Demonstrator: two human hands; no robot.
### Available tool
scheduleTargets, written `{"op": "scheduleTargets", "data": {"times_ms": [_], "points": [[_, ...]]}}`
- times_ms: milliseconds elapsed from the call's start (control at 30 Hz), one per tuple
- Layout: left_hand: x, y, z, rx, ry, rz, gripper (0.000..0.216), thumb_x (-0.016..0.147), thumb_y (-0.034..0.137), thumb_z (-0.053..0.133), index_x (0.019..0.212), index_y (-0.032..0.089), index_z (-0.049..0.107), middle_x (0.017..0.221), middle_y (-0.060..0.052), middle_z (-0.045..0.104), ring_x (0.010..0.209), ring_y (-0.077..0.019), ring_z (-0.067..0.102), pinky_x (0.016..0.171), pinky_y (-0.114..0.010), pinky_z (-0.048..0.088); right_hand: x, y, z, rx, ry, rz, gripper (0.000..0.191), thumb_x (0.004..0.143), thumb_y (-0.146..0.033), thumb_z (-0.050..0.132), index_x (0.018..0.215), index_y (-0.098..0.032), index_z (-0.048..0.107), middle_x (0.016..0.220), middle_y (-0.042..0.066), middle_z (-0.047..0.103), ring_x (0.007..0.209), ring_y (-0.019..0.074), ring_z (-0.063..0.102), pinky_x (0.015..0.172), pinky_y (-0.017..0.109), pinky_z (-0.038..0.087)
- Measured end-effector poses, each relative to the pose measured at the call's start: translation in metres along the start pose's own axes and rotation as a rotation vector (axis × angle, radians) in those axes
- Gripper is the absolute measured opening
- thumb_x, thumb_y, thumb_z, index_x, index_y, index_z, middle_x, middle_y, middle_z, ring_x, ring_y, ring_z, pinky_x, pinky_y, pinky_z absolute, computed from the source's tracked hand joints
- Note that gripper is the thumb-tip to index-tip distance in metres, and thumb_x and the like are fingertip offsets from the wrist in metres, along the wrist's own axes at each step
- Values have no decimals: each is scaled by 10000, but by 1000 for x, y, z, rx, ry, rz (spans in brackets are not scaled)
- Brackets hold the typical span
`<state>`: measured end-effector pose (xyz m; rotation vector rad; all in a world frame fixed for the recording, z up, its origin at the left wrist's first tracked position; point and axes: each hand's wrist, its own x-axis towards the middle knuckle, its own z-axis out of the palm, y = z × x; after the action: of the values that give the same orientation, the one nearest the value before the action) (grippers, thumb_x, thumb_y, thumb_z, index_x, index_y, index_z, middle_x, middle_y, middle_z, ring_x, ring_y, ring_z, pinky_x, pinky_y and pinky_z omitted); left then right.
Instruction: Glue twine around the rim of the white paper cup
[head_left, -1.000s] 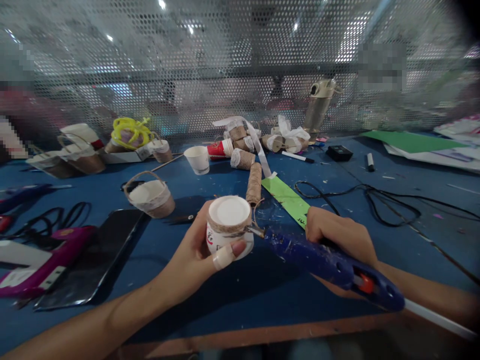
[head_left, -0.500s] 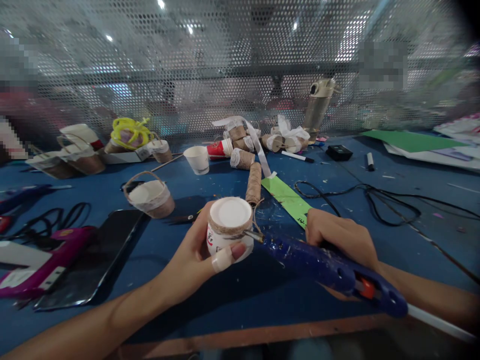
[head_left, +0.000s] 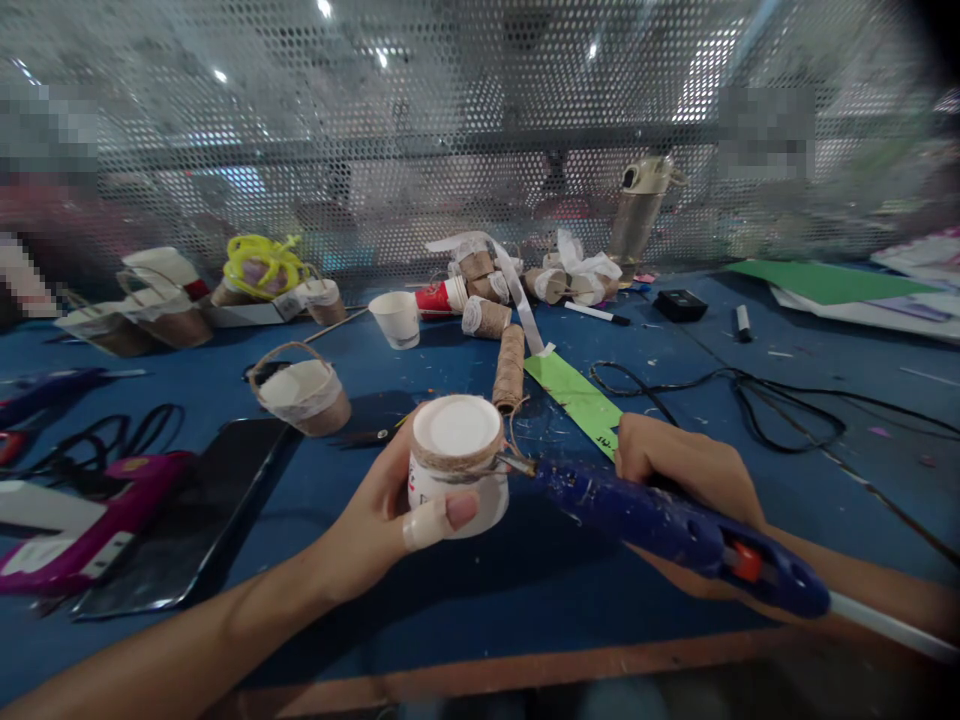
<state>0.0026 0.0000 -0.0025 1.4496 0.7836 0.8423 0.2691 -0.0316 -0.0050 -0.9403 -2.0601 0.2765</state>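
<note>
My left hand (head_left: 397, 510) grips an upside-down white paper cup (head_left: 459, 430), its thumb with a bandage-like wrap pressed across the side. Brown twine (head_left: 450, 462) is wound around the cup near its upturned base. In my right hand (head_left: 682, 480) is a blue hot glue gun (head_left: 637, 520) with a white glue stick out of its back end. The metal nozzle meets or nearly meets the twine on the cup's right side. From the cup a loose strand runs up to a twine spool (head_left: 509, 368) lying just behind it.
A twine-covered cup basket (head_left: 306, 395), a phone (head_left: 187, 520) and a magenta tool (head_left: 97, 520) lie to the left. Behind are a paper cup (head_left: 396, 320), a green strip (head_left: 574, 400) and a bottle (head_left: 640, 215) before a perforated metal screen. Black cable (head_left: 750, 385) loops at right.
The cup has turned slightly in my left hand, and the thumb has shifted left. The glue gun has moved slightly right, its nozzle staying by the twine.
</note>
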Motion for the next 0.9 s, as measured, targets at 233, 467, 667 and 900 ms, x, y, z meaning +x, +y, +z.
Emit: {"op": "scheduleTargets", "data": {"times_ms": [233, 467, 667, 900], "points": [[0, -4, -1, -103, -61, 39, 579, 763, 401, 717, 1271, 237, 495, 1169, -106, 679, 1059, -307, 630, 921, -399, 485, 0, 0, 1, 9, 26, 55, 266, 690, -93, 578, 648, -215, 345, 617, -46, 381, 537, 97, 353, 513, 250, 264], [1, -2, -3, -81, -66, 11, 607, 743, 429, 719, 1268, 209, 509, 1191, -123, 673, 1073, -334, 617, 907, -403, 477, 1, 1, 1, 23, 17, 40, 261, 693, -129, 585, 651, -220, 344, 611, -44, 390, 530, 101, 364, 509, 252, 269], [3, 0, 0, -87, 1, -31, 658, 687, 445, 762, 1261, 213, 538, 1215, -118, 668, 1065, -327, 616, 838, -350, 496, 2, -1, 1, -4, 9, 44, 266, 717, -105, 583, 656, -218, 351, 616, -43, 399, 536, 100, 380, 502, 249, 285], [3, -1, 3, -278, -109, -69, 494, 706, 380, 744, 1147, 201, 613, 1061, -101, 721, 940, -281, 655, 804, -355, 520, 8, -2, -1, 65, 53, 135, 263, 743, -127, 586, 656, -236, 363, 605, -17, 410, 513, 135, 372, 484, 303, 304]]}}
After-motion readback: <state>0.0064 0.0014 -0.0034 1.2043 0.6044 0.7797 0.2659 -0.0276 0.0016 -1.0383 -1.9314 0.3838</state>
